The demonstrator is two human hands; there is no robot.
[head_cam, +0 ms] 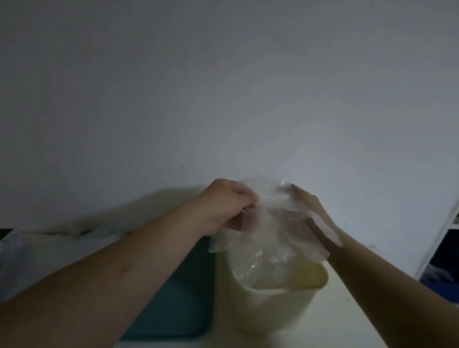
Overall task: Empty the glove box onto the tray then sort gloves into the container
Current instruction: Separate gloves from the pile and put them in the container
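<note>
**A:** How are the gloves (263, 223) expected to handle?

**B:** As very light and limp, it is judged. They are thin film that crumples, clings and slides layer over layer. No stiffness can be counted on, so a single loose edge would likely slip out of a pinch.

**A:** Where should hold be taken?

**B:** At the gathered top, where many layers are bunched, with the flank steadied by a flat palm. That is roughly what is seen: the left hand (229, 203) is curled round the upper left of the bunch, and the right hand (311, 212) is laid against its right side with fingers straight, clasping nothing visible.

**A:** And where are they held?

**B:** In the air, directly over the mouth of the cream container (266, 311), with the lower fringe hanging down to its rim. More clear film is seen inside. The teal tray (179, 291) lies just beside the container, to its left.

**A:** How do they look?

**B:** Transparent, faintly milky and wrinkled. One flat glove finger is draped across the right wrist — finer detail is lost to blur.
</note>
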